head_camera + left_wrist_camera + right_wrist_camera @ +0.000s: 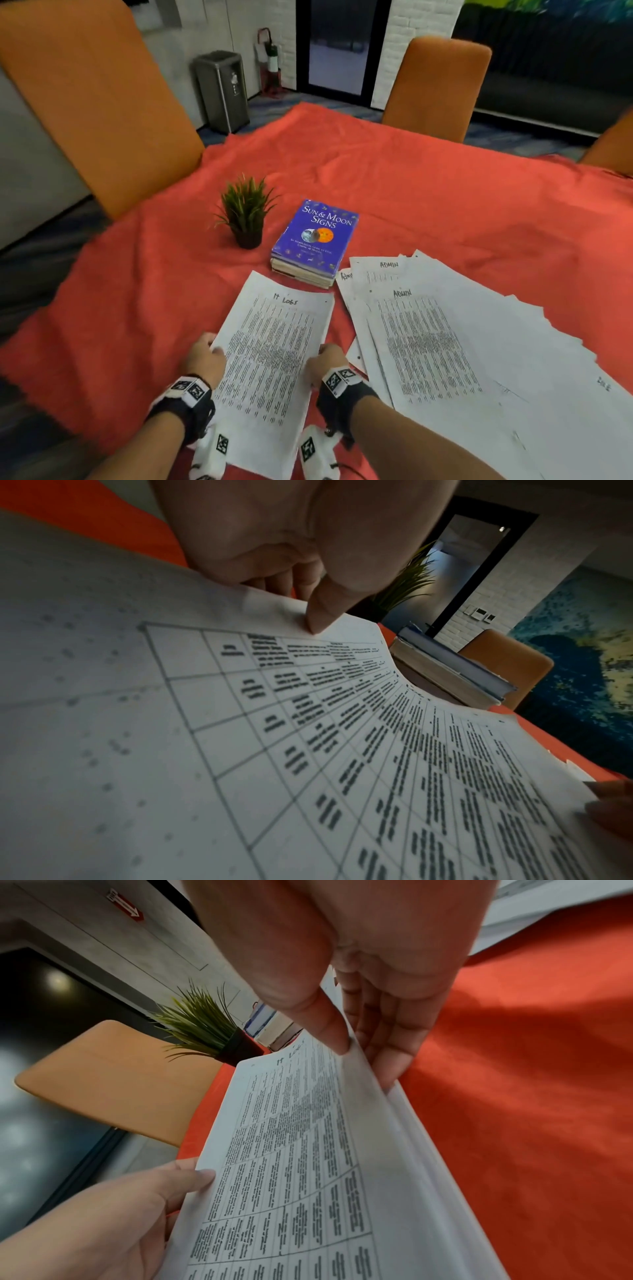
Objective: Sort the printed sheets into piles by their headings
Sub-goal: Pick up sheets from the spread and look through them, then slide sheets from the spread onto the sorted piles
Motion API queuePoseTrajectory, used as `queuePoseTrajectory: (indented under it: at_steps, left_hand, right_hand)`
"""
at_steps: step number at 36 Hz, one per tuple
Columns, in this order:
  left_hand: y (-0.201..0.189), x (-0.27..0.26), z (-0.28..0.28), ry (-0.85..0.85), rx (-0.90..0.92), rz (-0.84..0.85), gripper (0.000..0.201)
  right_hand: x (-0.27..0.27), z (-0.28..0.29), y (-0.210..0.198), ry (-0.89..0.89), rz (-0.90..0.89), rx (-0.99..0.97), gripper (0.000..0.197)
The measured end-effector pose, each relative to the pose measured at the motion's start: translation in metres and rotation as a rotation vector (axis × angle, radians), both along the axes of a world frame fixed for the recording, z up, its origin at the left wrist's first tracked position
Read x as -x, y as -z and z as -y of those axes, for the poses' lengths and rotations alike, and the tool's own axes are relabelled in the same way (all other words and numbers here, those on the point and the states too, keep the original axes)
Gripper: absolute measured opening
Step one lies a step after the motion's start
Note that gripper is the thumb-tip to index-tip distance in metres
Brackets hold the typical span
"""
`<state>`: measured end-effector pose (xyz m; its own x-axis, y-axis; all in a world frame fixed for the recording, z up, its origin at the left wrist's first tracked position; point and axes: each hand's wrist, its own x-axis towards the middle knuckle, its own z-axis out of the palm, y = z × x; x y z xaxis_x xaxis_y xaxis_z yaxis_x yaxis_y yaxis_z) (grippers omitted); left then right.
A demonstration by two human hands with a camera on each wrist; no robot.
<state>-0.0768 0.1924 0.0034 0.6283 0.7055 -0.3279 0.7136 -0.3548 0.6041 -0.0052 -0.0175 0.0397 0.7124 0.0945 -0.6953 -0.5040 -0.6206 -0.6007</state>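
— Red cloth [411, 178] covers the whole tabletop, with orange chairs [438, 89] round it; where do the papers sit?

— The stack headed "IT Logs" [274, 346] is held straight in front of the person, between both hands. Its long axis runs away from the body, heading at the far end, toward the blue book [317, 240] and the small potted plant [245, 214].

— And the grip?

— The left hand [205, 359] pinches the left long edge, thumb on top and fingers curled beneath. The right hand [325, 363] pinches the right long edge the same way; the right wrist view shows several sheets in that pinch, not one.

— What about the other papers?

— A fanned spread headed "Admin" [428, 342] lies on the cloth just to the right, beside the right hand, with more loose sheets [565, 394] trailing further right.

— So which way would the held stack go?

— I'd judge left or straight down: bare cloth lies on the left hand's side, while the Admin spread crowds the right. Keeping the long axis as it is would leave the heading readable.
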Motion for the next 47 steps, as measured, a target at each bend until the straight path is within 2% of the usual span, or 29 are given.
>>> queuePoseTrajectory:
  at_steps: [5, 10, 16, 21, 25, 27, 30, 35, 41, 44, 47]
  left_hand:
    - [0.010, 0.001, -0.006, -0.026, 0.031, 0.001, 0.024]
    - [0.017, 0.006, -0.008, -0.044, -0.034, -0.070, 0.040]
    - [0.009, 0.011, 0.003, -0.029, -0.027, -0.095, 0.048]
    - [0.001, 0.012, 0.011, -0.031, -0.018, -0.087, 0.052]
    - [-0.015, 0.006, 0.032, -0.019, -0.093, -0.090, 0.050]
    - [-0.021, -0.001, 0.049, 0.040, -0.085, -0.023, 0.047]
    - [-0.027, -0.015, 0.082, 0.150, 0.066, 0.108, 0.034]
    - [-0.034, -0.038, 0.153, 0.300, 0.319, 0.128, 0.009]
    - [-0.024, -0.051, 0.225, 0.440, 0.558, -0.026, 0.017]
    - [-0.016, -0.049, 0.247, 0.475, 0.577, -0.108, 0.031]
    - [-0.010, -0.045, 0.259, 0.440, 0.604, -0.161, 0.026]
  right_hand:
    - [0.002, 0.000, 0.004, 0.019, -0.007, 0.039, 0.034]
    - [0.007, 0.001, 0.009, -0.015, 0.047, 0.118, 0.044]
    - [0.013, 0.000, 0.011, -0.066, 0.068, 0.033, 0.045]
    - [0.015, 0.004, 0.009, -0.083, 0.053, -0.039, 0.065]
    - [0.011, 0.027, -0.003, -0.107, 0.139, -0.075, 0.054]
    - [0.007, 0.045, -0.007, -0.086, 0.207, -0.039, 0.058]
    - [-0.002, 0.082, -0.006, -0.023, 0.275, 0.061, 0.058]
    - [-0.021, 0.168, 0.009, 0.095, 0.280, 0.230, 0.055]
    - [-0.033, 0.256, 0.014, 0.203, 0.227, 0.450, 0.054]
    - [-0.035, 0.284, 0.016, 0.199, 0.210, 0.516, 0.061]
    - [-0.039, 0.297, 0.017, 0.172, 0.200, 0.535, 0.072]
